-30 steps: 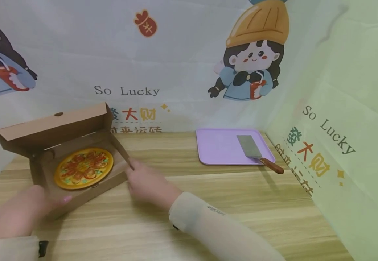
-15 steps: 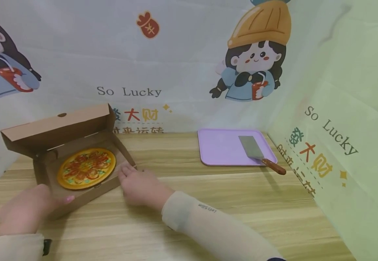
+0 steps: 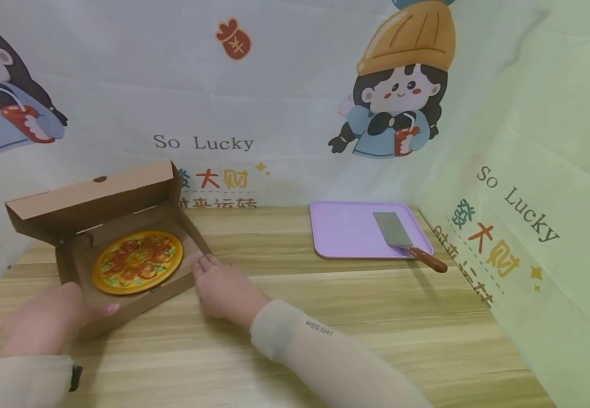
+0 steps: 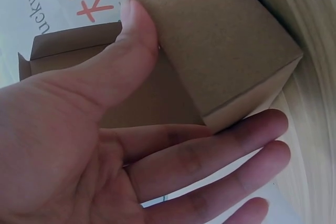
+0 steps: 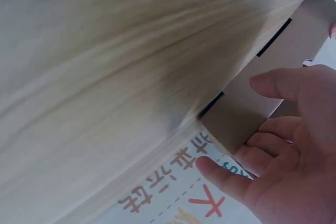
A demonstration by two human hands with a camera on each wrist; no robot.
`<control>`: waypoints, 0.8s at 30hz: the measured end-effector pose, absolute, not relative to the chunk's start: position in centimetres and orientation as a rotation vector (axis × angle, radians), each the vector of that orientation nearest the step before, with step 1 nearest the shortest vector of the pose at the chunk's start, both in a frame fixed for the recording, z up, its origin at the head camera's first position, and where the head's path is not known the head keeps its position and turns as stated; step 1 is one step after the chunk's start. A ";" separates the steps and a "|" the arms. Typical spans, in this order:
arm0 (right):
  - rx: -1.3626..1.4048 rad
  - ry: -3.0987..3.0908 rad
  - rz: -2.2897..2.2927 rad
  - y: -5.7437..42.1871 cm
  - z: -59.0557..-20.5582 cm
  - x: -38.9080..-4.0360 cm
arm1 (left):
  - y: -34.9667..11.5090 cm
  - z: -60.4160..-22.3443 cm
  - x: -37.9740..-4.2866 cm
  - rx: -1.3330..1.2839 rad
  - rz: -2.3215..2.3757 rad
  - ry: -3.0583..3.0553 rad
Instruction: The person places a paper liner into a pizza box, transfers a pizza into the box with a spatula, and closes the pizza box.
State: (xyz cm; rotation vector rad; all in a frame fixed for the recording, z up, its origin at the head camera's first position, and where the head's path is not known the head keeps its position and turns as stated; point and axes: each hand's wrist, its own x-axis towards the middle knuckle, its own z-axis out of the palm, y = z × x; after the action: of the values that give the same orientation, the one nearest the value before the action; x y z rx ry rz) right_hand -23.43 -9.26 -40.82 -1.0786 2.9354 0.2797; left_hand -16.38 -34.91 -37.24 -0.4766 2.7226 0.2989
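Note:
An opened cardboard pizza box (image 3: 137,311), lid raised at the back, stands at the left of the table. A round pizza (image 3: 138,262) with red and green topping lies in it. My left hand (image 3: 45,317) holds the front left corner, thumb along the front wall and fingers (image 4: 210,161) reaching past the side. At the front right corner my right hand (image 3: 229,289) grips the box, several fingertips bent at the rim. In the right wrist view its thumb (image 5: 275,83) lies over the front wall and the index finger points along the side.
A lilac tray (image 3: 343,232) stands at the back right of the wooden table (image 3: 325,328). On it rests a spatula (image 3: 393,229), its wooden handle overhanging the front rim. Printed cloth walls (image 3: 295,85) rise behind and at the right.
The box has shifted slightly right with the pizza inside. My right hand has moved from the right side rim to the front right corner. The left hand has kept its hold.

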 end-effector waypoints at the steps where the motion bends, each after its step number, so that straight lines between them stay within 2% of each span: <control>1: -1.086 2.941 0.290 -9.3 -40.9 -23.3 | -34.9 -37.3 -16.4 -0.477 0.302 2.722; 24: -1.029 2.971 0.473 -10.4 -40.6 -22.6 | -34.6 -36.9 -16.4 -0.491 0.261 2.707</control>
State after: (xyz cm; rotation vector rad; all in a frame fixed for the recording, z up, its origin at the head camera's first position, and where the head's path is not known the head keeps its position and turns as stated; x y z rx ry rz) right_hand -22.55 -10.44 -40.61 -1.0290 2.9705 0.4734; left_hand -16.37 -34.59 -36.87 -0.4905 2.7071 0.2607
